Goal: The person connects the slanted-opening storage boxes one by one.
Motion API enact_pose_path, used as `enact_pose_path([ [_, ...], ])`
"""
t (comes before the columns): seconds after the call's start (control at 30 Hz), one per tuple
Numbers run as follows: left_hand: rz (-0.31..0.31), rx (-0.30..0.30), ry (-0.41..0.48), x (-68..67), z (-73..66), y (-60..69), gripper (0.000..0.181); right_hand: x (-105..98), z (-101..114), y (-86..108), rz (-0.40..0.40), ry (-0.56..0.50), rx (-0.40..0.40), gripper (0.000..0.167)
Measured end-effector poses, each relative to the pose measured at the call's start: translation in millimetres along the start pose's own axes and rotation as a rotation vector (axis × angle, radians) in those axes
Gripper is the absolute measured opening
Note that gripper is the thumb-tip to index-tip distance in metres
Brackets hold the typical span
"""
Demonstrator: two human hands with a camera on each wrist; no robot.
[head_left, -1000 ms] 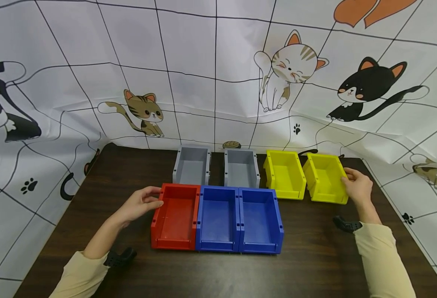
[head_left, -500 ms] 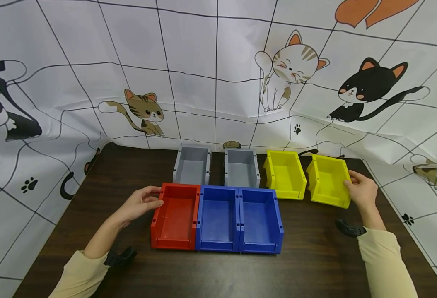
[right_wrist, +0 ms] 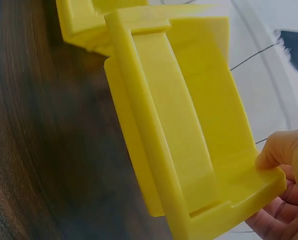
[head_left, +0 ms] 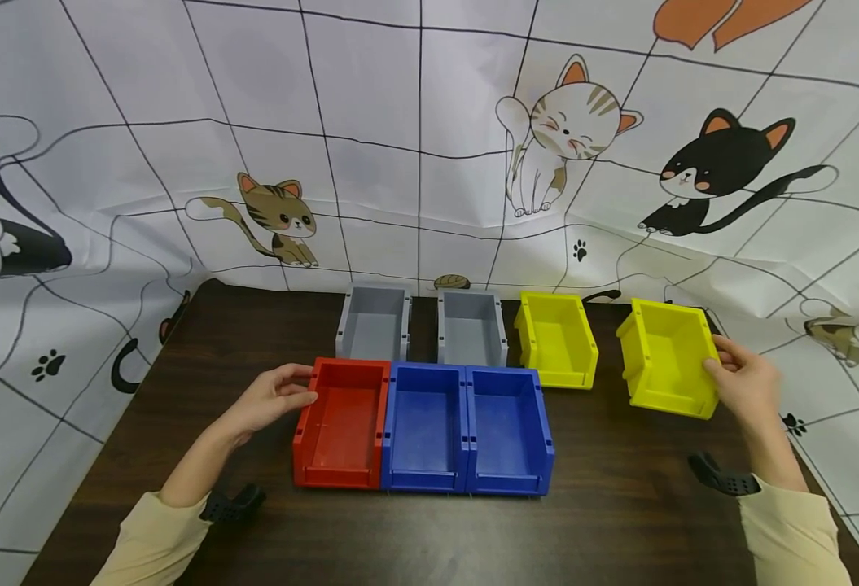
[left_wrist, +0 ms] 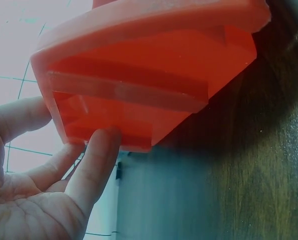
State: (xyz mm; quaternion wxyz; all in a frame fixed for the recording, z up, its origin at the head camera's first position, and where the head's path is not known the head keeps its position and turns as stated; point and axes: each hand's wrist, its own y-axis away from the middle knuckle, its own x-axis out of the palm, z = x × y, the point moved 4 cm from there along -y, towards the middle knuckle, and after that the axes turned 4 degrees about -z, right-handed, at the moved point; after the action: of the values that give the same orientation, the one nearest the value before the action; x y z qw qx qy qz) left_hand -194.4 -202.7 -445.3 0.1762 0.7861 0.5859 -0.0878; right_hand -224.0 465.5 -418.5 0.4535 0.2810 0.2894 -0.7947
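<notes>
On the dark table, my left hand (head_left: 271, 400) holds the left wall of a red storage bin (head_left: 344, 423). The left wrist view shows the thumb at the rim of this red bin (left_wrist: 154, 75) and other fingers against its outside. My right hand (head_left: 751, 378) grips the right wall of a yellow storage bin (head_left: 669, 358), thumb on the rim and fingers outside. This yellow bin (right_wrist: 189, 115) looks slightly tilted and raised above the table in the right wrist view. A second yellow bin (head_left: 557, 342) stands to its left, apart from it.
Two blue bins (head_left: 429, 431) stand side by side against the red one. Behind them are two grey bins (head_left: 378, 321), a gap between them. A white cat-print cloth (head_left: 370, 163) hangs behind the dark wooden table (head_left: 429, 529).
My right hand has moved the yellow bin to the right and nearer to me, widening the gap to the other yellow bin. The left hand and red bin have stayed put.
</notes>
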Motion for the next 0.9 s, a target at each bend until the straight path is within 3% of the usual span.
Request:
enact_pose_path([
  [0.13,-0.009,-0.002,-0.008,-1.2,0.5,-0.3,0.053,-16.9,41.7,26.4,-0.013,0.015,-0.066,0.042],
  [0.23,-0.01,-0.005,-0.007,-1.4,0.5,-0.8,0.053,-23.1,57.3,39.6,-0.022,0.019,-0.115,0.039],
  [0.5,-0.002,0.006,-0.002,-0.4,-2.5,-0.7,0.053,-21.1,74.4,71.9,-0.013,-0.027,-0.225,0.036],
  [0.67,0.003,0.016,0.006,-0.1,-3.1,-0.3,0.053,-13.0,78.7,89.0,-0.025,-0.116,-0.287,0.033],
  [0.9,0.005,0.007,0.004,0.4,-2.0,-0.9,0.053,-3.9,94.0,111.0,-0.035,-0.096,-0.349,0.033],
])
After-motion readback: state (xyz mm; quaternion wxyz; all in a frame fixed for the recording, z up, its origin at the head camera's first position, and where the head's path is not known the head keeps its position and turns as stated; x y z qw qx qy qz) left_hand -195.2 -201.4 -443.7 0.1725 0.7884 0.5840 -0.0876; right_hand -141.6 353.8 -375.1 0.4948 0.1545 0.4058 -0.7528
